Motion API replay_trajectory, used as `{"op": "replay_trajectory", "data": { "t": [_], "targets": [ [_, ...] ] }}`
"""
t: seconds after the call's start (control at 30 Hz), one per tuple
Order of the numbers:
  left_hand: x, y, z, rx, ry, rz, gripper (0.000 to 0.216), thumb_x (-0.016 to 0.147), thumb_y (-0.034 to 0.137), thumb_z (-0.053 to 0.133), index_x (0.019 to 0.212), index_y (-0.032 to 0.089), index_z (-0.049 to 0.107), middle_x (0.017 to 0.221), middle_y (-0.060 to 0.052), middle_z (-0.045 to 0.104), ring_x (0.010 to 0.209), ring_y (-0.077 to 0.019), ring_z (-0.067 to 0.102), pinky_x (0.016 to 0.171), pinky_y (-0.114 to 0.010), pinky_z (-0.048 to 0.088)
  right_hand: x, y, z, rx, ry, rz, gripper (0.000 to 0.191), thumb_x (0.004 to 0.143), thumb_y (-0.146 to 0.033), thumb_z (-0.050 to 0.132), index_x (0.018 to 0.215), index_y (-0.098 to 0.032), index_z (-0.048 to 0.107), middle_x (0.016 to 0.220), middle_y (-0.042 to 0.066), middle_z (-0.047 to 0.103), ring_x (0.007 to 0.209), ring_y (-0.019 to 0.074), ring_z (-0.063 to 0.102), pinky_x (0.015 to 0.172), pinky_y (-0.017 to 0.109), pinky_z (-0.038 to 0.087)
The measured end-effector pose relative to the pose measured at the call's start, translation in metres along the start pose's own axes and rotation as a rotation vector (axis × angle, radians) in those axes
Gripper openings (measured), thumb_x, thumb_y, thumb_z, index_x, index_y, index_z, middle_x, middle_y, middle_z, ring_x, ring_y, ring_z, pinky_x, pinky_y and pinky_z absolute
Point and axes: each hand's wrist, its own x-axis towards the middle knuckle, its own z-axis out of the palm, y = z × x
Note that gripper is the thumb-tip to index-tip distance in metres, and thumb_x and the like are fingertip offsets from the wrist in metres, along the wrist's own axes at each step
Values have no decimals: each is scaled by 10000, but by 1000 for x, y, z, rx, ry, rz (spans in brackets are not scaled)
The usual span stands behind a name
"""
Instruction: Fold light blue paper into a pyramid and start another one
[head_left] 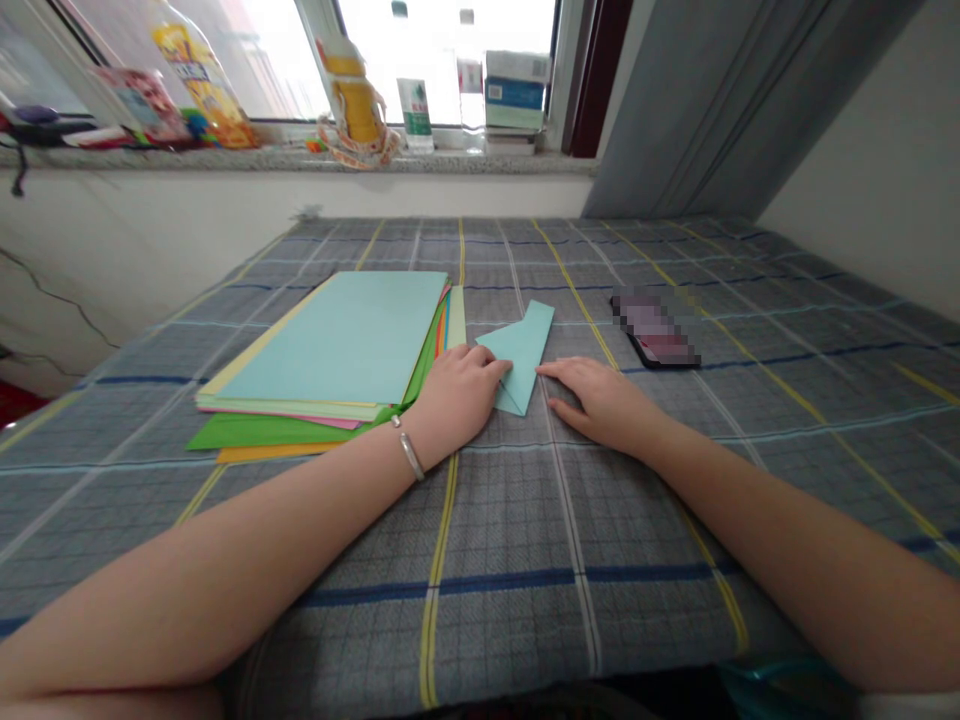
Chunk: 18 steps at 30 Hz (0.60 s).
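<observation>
A folded piece of light blue paper (527, 350) lies flat on the checked cloth, with a narrow strip pointing away from me and a crease near its lower end. My left hand (466, 392) rests over its left side, fingers bent and pressing it down; part of the paper is hidden beneath. At the right edge of the paper, the fingertips of my right hand (600, 400) touch or nearly touch it. That hand's fingers are stretched out, the thumb apart, with nothing held. A silver bracelet (409, 450) circles my left wrist.
Left of the paper lies a stack of coloured paper sheets (341, 335), its lower sheets spread unevenly. A phone (656, 330) lies to the right. Bottles, a yellow cup (356, 100), a tube (415, 112) and boxes (515, 95) stand along the windowsill. A grey curtain (697, 100) hangs behind.
</observation>
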Motion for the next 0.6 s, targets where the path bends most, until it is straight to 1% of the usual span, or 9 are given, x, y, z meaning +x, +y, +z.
{"op": "replay_trajectory", "data": {
  "t": [0.13,0.23,0.3,0.37,0.47,0.6],
  "targets": [
    [1,-1,6,9,-14,-21,356,941,198,451,1263,183,603,1330,-152,545,1140,-269,571,1000,-443,432,-1,1,1,-23,-7,41,460,891,-295,524,1327,-150,532,1291,135,622,1242,265,532,1067,464,409],
    [3,-4,13,-50,-47,-15,433,934,184,420,1353,135,517,1370,-186,512,1251,-296,510,1037,-464,411,-2,2,2,-15,-15,43,509,887,-345,539,1356,-148,505,1321,140,601,1263,273,514,1077,471,395],
    [4,-7,17,-88,-53,2,468,923,178,414,1381,115,483,1404,-196,484,1291,-305,473,1056,-476,393,-2,1,3,12,-13,35,541,879,-374,555,1370,-156,489,1340,141,585,1274,275,506,1082,476,389],
    [5,-9,18,-110,-49,31,483,913,163,413,1390,129,476,1424,-176,477,1294,-288,468,1073,-473,377,-2,1,3,52,-6,28,555,875,-382,564,1381,-173,477,1354,138,575,1274,272,507,1080,482,390],
    [5,-11,15,-144,-42,68,479,915,133,408,1386,175,490,1416,-123,510,1253,-242,502,1070,-426,382,-2,2,4,115,9,38,544,878,-368,563,1386,-195,472,1362,130,570,1273,261,508,1078,484,393],
    [4,-9,4,-131,3,32,366,946,170,443,1258,253,614,1279,-52,635,1101,-231,592,972,-401,427,-1,6,6,203,22,68,486,891,-326,533,1362,-215,497,1362,116,573,1272,245,511,1079,476,392]
  ]
}}
